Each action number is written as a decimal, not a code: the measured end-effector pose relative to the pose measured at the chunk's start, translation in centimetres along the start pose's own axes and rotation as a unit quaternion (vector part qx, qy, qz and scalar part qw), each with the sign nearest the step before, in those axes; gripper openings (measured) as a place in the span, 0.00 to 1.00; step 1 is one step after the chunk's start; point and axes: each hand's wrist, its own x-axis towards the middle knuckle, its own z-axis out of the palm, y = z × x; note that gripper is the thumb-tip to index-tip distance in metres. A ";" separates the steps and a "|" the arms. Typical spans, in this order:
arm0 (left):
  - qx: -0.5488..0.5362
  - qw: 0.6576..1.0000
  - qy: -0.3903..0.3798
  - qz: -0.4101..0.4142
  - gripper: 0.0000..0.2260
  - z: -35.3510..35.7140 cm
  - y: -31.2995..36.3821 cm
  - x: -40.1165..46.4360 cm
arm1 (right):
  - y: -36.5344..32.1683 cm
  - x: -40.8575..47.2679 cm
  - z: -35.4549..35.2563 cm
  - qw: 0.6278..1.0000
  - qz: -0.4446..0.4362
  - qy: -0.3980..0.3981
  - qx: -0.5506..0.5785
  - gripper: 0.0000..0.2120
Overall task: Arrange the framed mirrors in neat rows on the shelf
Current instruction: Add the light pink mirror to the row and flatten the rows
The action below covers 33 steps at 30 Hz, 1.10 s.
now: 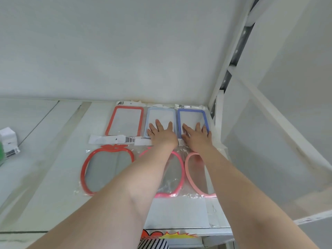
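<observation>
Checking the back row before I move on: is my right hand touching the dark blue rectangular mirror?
Touching. The head view shows the right hand lying flat, fingers spread, on the dark blue mirror, covering its near edge.

Mirrors [162, 121]: glossy glass, smooth plastic frames (clear crinkly film wrap); shelf [53, 177] matt white.

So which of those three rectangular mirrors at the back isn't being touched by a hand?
The red rectangular mirror, leftmost in the back row. The left hand presses the light blue one, the right hand the dark blue one.
</observation>
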 end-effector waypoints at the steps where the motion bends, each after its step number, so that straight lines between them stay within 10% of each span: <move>1: -0.002 1.000 0.004 -0.002 0.30 0.1 0.2 0.0 | 0.0 -0.1 -0.1 1.000 -0.003 0.000 0.001 0.22; 33: -0.012 0.989 0.058 -0.135 0.26 -2.9 -9.1 0.6 | -10.1 1.5 2.1 0.992 -0.104 0.023 -0.069 0.23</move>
